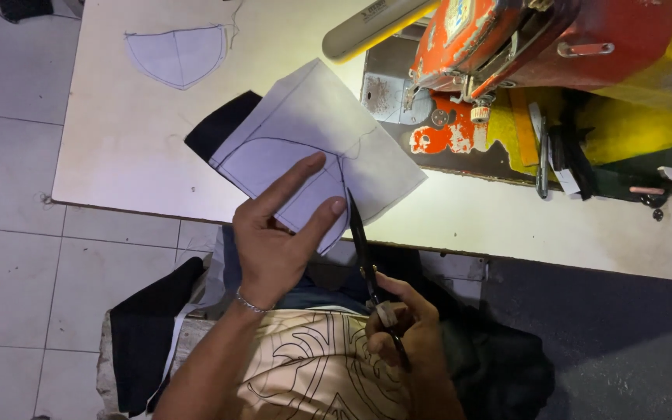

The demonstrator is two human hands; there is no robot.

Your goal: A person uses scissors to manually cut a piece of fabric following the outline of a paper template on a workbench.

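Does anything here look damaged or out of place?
Yes: the orange sewing machine has chipped, flaking paint around its foot. Otherwise the left hand holds white fabric and the right hand scissors.

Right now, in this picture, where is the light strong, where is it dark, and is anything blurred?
Head view: bright light falls on the white table beside the sewing machine and on the paper held by the left hand; the lower right around the right hand and scissors lies in shadow; the machine looks soft and slightly blurred.
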